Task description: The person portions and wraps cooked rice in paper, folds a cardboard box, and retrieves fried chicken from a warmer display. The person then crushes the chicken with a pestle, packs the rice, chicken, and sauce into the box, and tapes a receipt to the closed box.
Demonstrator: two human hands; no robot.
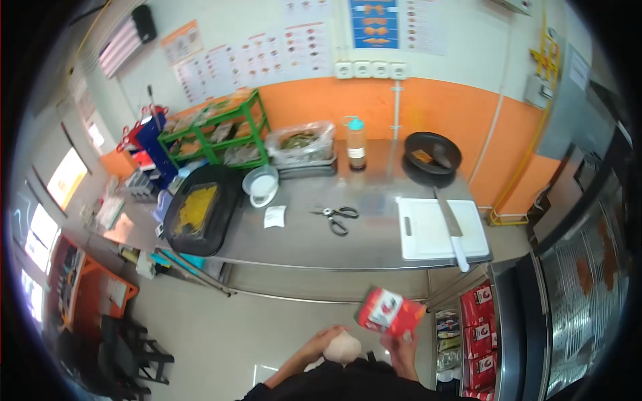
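Note:
My left hand [319, 342] is closed around a pale, rounded thing [343, 347], close to my body; its kind is hard to make out. A red printed box [394, 314] with a white label is gripped from below by my right hand [403, 349]. It is tilted and held in front of the steel table [301, 250], just below its front edge. Black-handled scissors [336, 217] lie on that table with the blades pointing left. A large knife [451, 224] with a white handle rests across the white cutting board [418, 244], its handle past the front edge.
On the table stand a black tray of yellow food [197, 208], clear tubs [259, 182], a sauce bottle [356, 144], a black pan [433, 150], a bagged tray [301, 142] and a green rack [221, 127]. Several red boxes [478, 334] fill a lower shelf on the right.

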